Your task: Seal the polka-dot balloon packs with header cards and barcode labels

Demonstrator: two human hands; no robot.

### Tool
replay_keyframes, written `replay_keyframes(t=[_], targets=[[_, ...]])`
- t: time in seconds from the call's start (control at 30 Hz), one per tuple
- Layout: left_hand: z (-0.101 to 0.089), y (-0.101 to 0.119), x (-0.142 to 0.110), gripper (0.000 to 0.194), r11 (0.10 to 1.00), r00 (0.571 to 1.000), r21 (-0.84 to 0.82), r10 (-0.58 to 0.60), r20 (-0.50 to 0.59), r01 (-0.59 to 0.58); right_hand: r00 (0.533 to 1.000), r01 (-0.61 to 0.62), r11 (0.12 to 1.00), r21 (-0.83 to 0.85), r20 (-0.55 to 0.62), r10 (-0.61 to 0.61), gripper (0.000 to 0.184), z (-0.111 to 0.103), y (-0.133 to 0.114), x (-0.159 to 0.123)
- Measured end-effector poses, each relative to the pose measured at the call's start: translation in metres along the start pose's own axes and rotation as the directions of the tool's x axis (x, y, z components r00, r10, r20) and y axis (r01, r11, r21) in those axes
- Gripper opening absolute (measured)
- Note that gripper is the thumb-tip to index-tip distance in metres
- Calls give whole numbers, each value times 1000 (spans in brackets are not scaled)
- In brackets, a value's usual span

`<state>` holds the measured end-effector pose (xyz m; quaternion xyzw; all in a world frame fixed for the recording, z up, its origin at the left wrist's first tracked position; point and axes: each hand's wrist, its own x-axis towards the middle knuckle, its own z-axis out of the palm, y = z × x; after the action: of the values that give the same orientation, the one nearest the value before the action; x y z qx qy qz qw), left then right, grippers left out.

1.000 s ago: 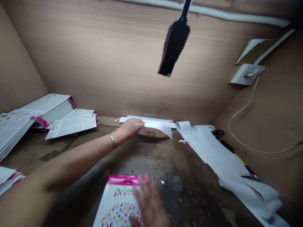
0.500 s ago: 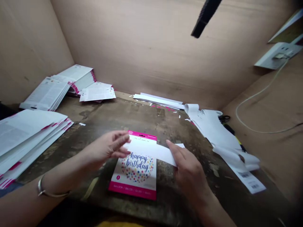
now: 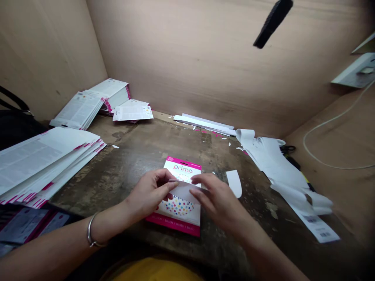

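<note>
A pink-and-white balloon packet point(image 3: 183, 210) lies flat on the table in front of me, with "prima" along its upper part and colourful dots below. Over its middle, a short white paper strip point(image 3: 184, 191) is held up and hides part of the printing. My left hand point(image 3: 154, 189) pinches the strip's left end between thumb and fingers. At the other end, my right hand point(image 3: 215, 193) has it between thumb and forefinger. Just right of that hand, a white paper piece with a rounded end point(image 3: 234, 183) rests on the table.
Stacks of printed cards point(image 3: 43, 160) are at the left, with more piled cards point(image 3: 108, 91) in the back corner. Long white strips point(image 3: 205, 124) lie along the back wall. A curling label roll point(image 3: 278, 164) spreads over the right side, near black scissors point(image 3: 288, 149). A black strap point(image 3: 272, 25) hangs above.
My left hand has moved in and taken the strip's left end. The strip is now lifted between both hands, baring the "prima" print. The rounded paper piece shows more fully. The view has shifted left.
</note>
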<state>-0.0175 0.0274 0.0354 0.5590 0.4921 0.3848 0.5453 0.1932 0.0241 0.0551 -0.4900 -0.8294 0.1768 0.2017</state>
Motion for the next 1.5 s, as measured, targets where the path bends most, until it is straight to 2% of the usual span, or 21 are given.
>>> replay_keyframes(t=[0.07, 0.13, 0.17, 0.23, 0.27, 0.33, 0.4, 0.47, 0.53, 0.6, 0.67, 0.73, 0.83, 0.93, 1.07, 1.33, 1.5], targets=[[-4, -3, -3, 20, 984, 992, 149, 111, -52, -102, 997, -67, 993, 101, 56, 61, 17, 11, -5, 7], [-11, -9, -8, 21, 880, 953, 411, 294, -77, -238, 989, -150, 981, 121, 2, 151, 21, 10, 5, 8], [-14, -13, -12, 22, 773, 919, 550, 392, -25, -315, 978, -193, 978, 81, -69, 199, 23, 5, 14, 7], [-18, -23, -19, 22, 503, 849, 730, 490, 200, -462, 944, -252, 962, -102, -246, 221, 25, -13, 32, 5], [-19, -27, -23, 21, 391, 820, 760, 480, 312, -518, 928, -265, 937, -229, -325, 183, 25, -23, 39, 4], [-17, -35, -28, 22, 279, 796, 771, 415, 441, -572, 919, -253, 853, -456, -388, 66, 21, -37, 40, 4], [-13, -40, -31, 23, 246, 808, 787, 357, 470, -566, 954, -166, 790, -590, -298, -22, 17, -37, 27, 6], [-10, -42, -30, 24, 205, 813, 802, 319, 488, -561, 995, -33, 797, -603, -97, -32, 18, -24, 7, 12], [-9, -42, -30, 25, 147, 798, 804, 311, 516, -577, 996, 23, 878, -478, 90, 22, 19, -3, -8, 20], [-8, -41, -30, 26, 98, 776, 797, 324, 541, -596, 968, -65, 968, -243, 221, 121, 19, 15, -11, 32], [-8, -40, -32, 25, 91, 775, 799, 330, 539, -595, 929, -186, 981, -48, 317, 192, 21, 28, -3, 45], [-9, -40, -34, 23, 113, 789, 808, 331, 518, -578, 908, -236, 971, 24, 361, 212, 21, 35, 9, 54], [-11, -42, -35, 23, 160, 803, 812, 343, 487, -561, 909, -255, 966, 33, 349, 228, 23, 39, 18, 59], [-12, -47, -36, 23, 202, 827, 827, 348, 441, -525, 911, -266, 963, 36, 336, 239, 25, 42, 18, 58], [-11, -53, -36, 25, 196, 834, 844, 370, 409, -500, 909, -281, 959, 35, 330, 255, 26, 44, 17, 55], [-14, -55, -33, 24, 178, 828, 823, 295, 478, -539, 906, -260, 966, -5, 345, 245, 27, 47, 18, 56], [-14, -51, -31, 22, 170, 820, 814, 276, 501, -555, 924, -202, 969, -140, 300, 235, 22, 48, 10, 56]])
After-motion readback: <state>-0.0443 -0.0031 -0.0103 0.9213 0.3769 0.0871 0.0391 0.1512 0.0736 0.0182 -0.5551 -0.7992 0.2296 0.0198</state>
